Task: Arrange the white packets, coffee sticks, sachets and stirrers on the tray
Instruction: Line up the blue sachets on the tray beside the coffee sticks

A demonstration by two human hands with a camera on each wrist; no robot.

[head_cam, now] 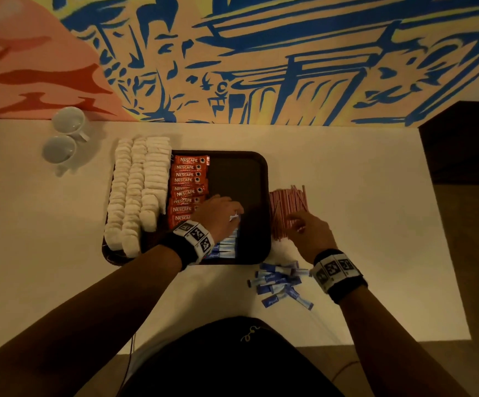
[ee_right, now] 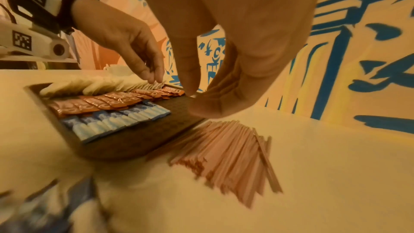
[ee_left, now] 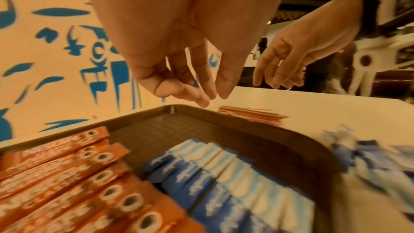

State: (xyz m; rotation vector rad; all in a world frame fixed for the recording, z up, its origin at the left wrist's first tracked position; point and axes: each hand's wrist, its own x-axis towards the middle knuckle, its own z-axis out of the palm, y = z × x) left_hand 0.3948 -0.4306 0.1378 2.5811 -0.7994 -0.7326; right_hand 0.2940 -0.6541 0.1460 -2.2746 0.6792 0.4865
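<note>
Both hands' grips loose, empty: left hand (head_cam: 218, 212) over textured tray (head_cam: 255, 167) (rounded corners), right hand (head_cam: 309, 230) over thin stirrers (head_cam: 287, 207).

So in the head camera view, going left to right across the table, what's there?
Two cups → white packets → coffee sticks → left hand over the tray → stirrers beside the tray → right hand.

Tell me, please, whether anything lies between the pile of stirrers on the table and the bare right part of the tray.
Nothing visible does. The stirrers lie just outside the tray, whose low right rim is the only thing to cross. The right hand hovers over them.
</note>
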